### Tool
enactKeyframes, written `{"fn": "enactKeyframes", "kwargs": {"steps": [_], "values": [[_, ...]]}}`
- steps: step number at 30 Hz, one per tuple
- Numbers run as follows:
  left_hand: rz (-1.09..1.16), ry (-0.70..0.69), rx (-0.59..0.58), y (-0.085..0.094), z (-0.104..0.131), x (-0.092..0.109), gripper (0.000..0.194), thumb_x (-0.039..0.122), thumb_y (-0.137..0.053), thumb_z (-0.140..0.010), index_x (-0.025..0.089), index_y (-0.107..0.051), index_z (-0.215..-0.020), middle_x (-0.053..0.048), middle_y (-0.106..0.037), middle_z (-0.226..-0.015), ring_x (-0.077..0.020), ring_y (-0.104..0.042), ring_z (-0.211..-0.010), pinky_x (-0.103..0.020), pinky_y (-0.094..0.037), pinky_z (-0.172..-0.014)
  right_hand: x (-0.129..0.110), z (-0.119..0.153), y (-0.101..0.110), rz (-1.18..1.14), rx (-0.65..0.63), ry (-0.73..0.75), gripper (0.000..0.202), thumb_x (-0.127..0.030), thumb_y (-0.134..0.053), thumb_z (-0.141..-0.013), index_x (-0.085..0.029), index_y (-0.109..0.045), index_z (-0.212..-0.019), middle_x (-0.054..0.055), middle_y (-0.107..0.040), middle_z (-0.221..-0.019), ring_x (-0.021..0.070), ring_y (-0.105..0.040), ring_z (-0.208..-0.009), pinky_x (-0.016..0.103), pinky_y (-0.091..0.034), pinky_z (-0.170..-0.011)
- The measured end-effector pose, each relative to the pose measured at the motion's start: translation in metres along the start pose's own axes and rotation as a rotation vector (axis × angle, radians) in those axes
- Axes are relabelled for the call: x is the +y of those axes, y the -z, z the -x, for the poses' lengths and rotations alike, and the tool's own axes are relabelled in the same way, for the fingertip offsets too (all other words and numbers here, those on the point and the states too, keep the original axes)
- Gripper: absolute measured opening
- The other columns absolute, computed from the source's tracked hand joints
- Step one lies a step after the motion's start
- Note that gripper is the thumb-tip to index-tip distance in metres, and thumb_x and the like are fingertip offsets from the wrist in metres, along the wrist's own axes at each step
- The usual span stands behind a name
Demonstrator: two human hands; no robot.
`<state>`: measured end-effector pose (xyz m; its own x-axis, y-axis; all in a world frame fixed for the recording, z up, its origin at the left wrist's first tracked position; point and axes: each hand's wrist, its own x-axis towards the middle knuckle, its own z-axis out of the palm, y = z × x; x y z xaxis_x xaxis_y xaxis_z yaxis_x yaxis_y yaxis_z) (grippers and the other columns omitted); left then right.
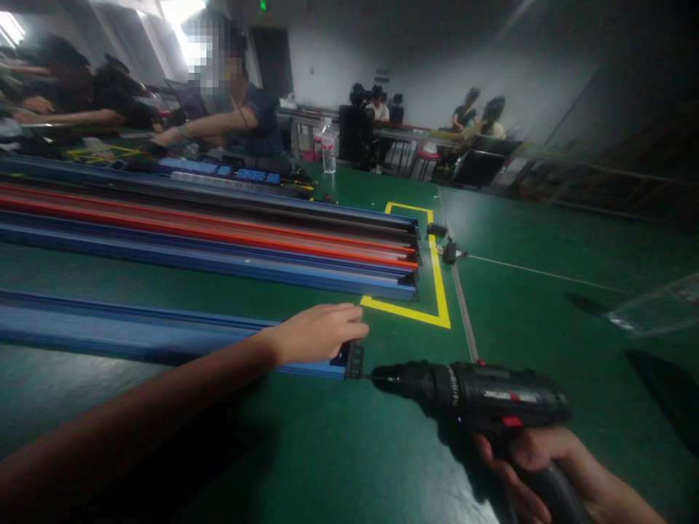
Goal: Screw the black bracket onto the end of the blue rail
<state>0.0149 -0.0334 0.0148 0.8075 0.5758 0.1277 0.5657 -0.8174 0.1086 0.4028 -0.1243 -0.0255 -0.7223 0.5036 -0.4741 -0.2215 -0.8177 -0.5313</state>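
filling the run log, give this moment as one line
left hand: on end of nearest blue rail | right hand: gripping cordless drill | drill bit: at black end piece, contact unclear | beyond: red rails

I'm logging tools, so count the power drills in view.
1: the black drill, held in the right grip, its bit pointing toward the black end piece of the nearest blue rail. Others may be hidden in the blurred background.
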Motion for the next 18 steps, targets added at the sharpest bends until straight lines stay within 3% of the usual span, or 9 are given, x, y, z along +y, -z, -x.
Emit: {"fn": "enactKeyframes", "kwargs": {"steps": [7, 12, 18], "values": [[0.041, 0.042, 0.013, -0.002, 0.001, -0.002, 0.026, 0.000, -0.045, -0.090, 0.020, -0.060, -0.099, -0.004, -0.060, -0.098, -0.0181, -0.056, -0.089, -0.030, -0.045, -0.081, 0.000, 0.000, -0.001, 0.041, -0.008, 0.034, 0.034, -0.025, -0.064, -0.074, -0.006, -0.076, -0.100, 0.007, -0.071, -0.071, 0.0094, -0.060, -0.039, 0.022, -0.057, -0.045], [0.038, 0.045, 0.120, -0.005, 0.003, -0.004, 0.036, -0.002, -0.045, -0.092, 0.019, -0.062, -0.116, -0.006, -0.065, -0.113, -0.0208, -0.058, -0.105, -0.036, -0.043, -0.092, -0.004, 0.000, -0.002, 0.029, -0.057, 0.043, 0.035, -0.024, -0.062, -0.075, -0.005, -0.076, -0.101, 0.008, -0.072, -0.074, 0.0089, -0.060, -0.040, 0.022, -0.057, -0.045], [0.119, 0.017, 0.304, -0.002, 0.005, -0.003, 0.027, 0.009, -0.048, -0.101, 0.019, -0.064, -0.120, -0.006, -0.069, -0.109, -0.0185, -0.059, -0.102, -0.034, -0.044, -0.091, -0.011, -0.001, -0.003, 0.014, -0.046, 0.130, 0.036, -0.024, -0.059, -0.076, -0.003, -0.075, -0.100, 0.010, -0.073, -0.074, 0.0094, -0.061, -0.041, 0.022, -0.057, -0.044]]}}
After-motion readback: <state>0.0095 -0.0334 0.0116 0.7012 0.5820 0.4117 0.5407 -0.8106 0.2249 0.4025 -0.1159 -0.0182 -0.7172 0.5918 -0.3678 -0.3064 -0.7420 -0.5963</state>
